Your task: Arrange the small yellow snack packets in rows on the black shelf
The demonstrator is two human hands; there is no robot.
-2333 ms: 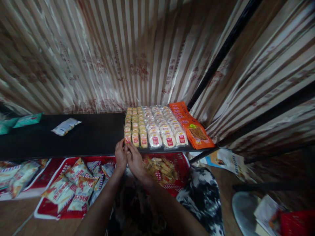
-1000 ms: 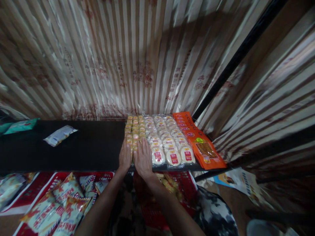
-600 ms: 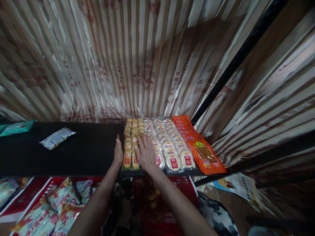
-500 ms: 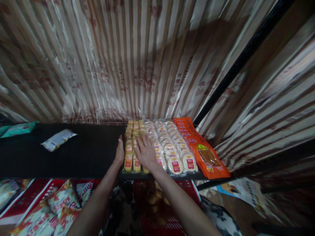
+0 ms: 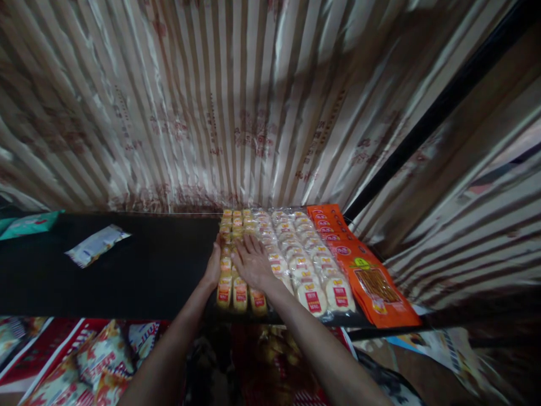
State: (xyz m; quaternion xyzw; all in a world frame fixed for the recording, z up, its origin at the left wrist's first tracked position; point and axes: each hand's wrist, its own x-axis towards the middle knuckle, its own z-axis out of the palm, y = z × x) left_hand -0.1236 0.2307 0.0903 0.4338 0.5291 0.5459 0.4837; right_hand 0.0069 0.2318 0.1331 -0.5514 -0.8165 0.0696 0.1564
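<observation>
Several rows of small yellow packaged cakes (image 5: 240, 293) lie on a black shelf (image 5: 169, 270). My left hand (image 5: 214, 264) stands on edge along their left side, fingers straight and touching the outermost row. Palm down, my right hand (image 5: 254, 264) rests flat on the yellow cakes with its fingers spread, hiding part of them. To its right are rows of round white crackers (image 5: 313, 296) in clear wrappers. Beyond those, overlapping orange snack bags (image 5: 372, 279) line the right end of the shelf.
A white-and-blue packet (image 5: 98, 245) and a green packet (image 5: 31, 224) lie on the shelf's left part. Below, a red basket (image 5: 59, 344) holds several snack bags (image 5: 105, 355). A striped plastic sheet (image 5: 236, 113) hangs behind, and a black post (image 5: 422, 129) slants at the right.
My left hand has shifted slightly right and now presses against the yellow cakes' side. The right hand stays flat on the cakes. The view has moved a little.
</observation>
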